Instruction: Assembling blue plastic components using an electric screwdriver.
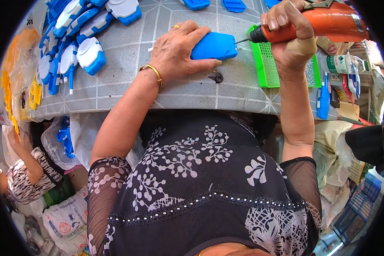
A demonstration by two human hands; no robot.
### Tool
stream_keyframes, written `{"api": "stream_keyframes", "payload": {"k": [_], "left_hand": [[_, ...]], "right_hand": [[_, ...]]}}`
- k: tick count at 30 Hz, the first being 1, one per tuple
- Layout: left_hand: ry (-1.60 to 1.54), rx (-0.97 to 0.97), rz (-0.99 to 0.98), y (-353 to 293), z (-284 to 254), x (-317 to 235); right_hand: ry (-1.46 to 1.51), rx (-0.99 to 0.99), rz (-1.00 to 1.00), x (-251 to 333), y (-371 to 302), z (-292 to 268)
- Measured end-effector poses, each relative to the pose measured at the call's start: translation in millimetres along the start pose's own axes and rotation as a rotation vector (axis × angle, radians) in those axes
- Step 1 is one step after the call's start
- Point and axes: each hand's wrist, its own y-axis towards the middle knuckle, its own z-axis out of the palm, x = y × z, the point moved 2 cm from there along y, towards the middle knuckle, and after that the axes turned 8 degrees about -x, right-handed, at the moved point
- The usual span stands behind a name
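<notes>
My left hand (173, 53) grips a blue plastic casing (215, 46) and steadies it against the table, thumb along its near side. An orange electric screwdriver (335, 23) is held in my right hand (289, 42), fingers wrapped round its front end. Its thin bit points left and meets the casing's right end; whether it sits in a hole is too small to tell. Below the casing lies a small black part (218, 78). Partly behind my right wrist stands a bright green basket (257, 57) with many tiny metallic pieces in it.
Blue-and-white plastic units (91, 56) are heaped at the table's left. More blue pieces (234, 5) lie along the far edge. At right are a clear bottle (339, 64) and a blue tool-like piece (323, 97). Another person (27, 170) is at lower left beside plastic bags.
</notes>
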Motion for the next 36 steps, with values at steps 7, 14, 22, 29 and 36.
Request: {"api": "stream_keyframes", "payload": {"k": [7, 14, 22, 29, 36], "left_hand": [[-0.008, 0.024, -0.021, 0.2, -0.3, -0.2], [-0.013, 0.025, -0.023, 0.2, -0.6, -1.9], [0.165, -0.135, 0.207, 1.6, -5.3, -20.4], [-0.132, 0.007, 0.225, 33.4, 11.2, -17.0], [-0.325, 0.230, 0.182, 52.8, 18.4, -12.1]], "right_hand": [[-0.006, 0.034, 0.000, -1.4, 0.0, -2.9], [0.020, 0.023, -0.003, -7.4, 1.1, -5.0], [-0.029, -0.012, 0.003, -8.5, 0.3, -0.5], [-0.015, -0.030, 0.050, -5.2, -2.6, 7.1], [-0.024, 0.019, 0.014, -9.5, 2.4, -5.1]]}}
